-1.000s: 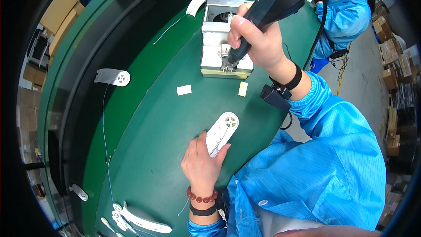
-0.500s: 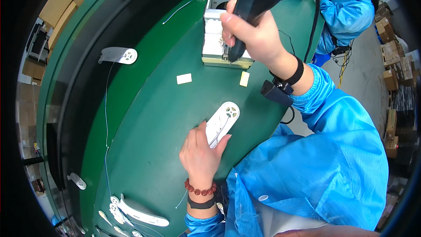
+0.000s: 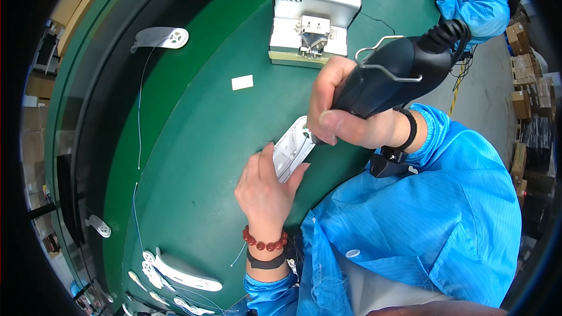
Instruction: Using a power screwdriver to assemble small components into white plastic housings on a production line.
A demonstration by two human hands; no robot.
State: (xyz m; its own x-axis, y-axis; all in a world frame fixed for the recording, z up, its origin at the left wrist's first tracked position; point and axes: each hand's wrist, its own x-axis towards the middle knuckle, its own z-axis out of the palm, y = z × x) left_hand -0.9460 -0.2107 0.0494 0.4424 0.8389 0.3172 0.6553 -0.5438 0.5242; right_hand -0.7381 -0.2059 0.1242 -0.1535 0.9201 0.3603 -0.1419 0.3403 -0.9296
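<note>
My right hand [image 3: 358, 131] is wrapped round a black electric screwdriver [image 3: 389, 70] with a wire hanging loop. The screwdriver's front end is at the far, rounded end of a white elongated plastic shell [image 3: 287, 153]; whether its bit touches a screw is hidden by my fingers. Holding that shell against the green table, my left hand [image 3: 266, 190] has its thumb on one side and its fingers on the other. A thin wire lies along the shell. Farther off stands a white and black screw feeder [image 3: 293, 38].
A small white card [image 3: 242, 82] lies left of the feeder. Another white shell [image 3: 167, 38] with a trailing wire lies far left. Several white parts and wires, including a curved white cover [image 3: 184, 273], crowd the near left. A co-worker in blue [image 3: 474, 9] is at far right.
My right hand has brought the screwdriver from the feeder back to the shell's far end. My left hand keeps its hold. The view has shifted slightly.
</note>
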